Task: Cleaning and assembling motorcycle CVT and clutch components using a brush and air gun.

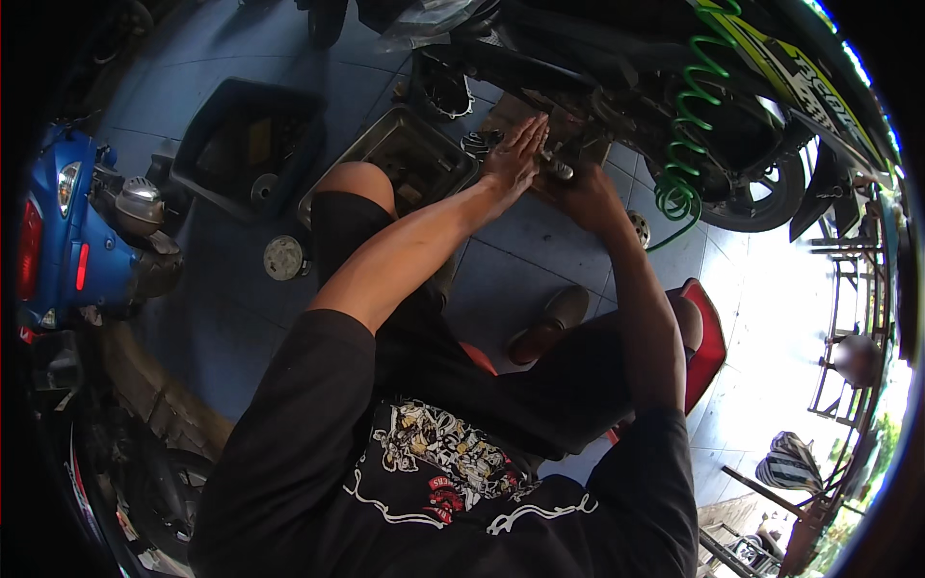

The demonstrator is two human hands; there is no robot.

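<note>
My left hand [514, 160] is stretched out flat at the underside of a motorcycle [621, 79], its fingers together and pointing away from me. Just right of it, my right hand [578, 193] is curled by a metal cylindrical part or tool end [558, 169]; whether it grips this is hidden by the hand's back. Beyond both hands lies a brown board or carton piece [506, 115] under the motorcycle. A striped object [477, 144], partly hidden, is beside my left wrist.
A metal tray [376, 148] with dark parts and a dark plastic tub [209, 108] stand to the left. A coiled green air hose [676, 170] hangs at the right. A round metal part [284, 258] lies on the tiles, and a blue scooter [72, 224] stands far left.
</note>
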